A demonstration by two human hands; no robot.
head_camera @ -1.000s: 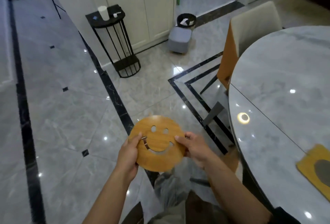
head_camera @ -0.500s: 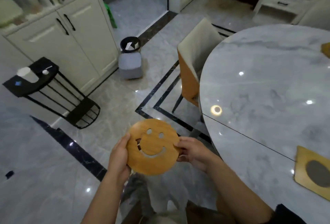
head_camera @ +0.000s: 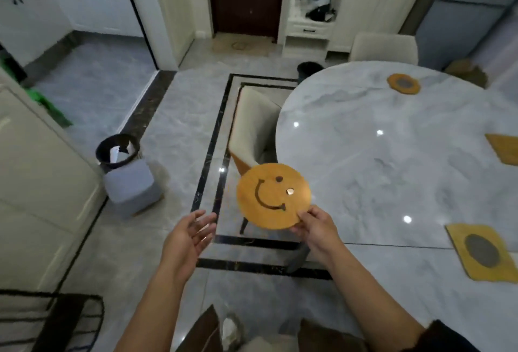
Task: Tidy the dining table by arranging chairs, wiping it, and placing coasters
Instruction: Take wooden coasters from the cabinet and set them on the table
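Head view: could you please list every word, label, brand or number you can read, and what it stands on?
None: no readable text anywhere in this view.
The smiley coaster, pinched by the right hand, bears only a cut-out face, no letters.
The far coaster, right-edge coaster and near coaster on the table show no writing.
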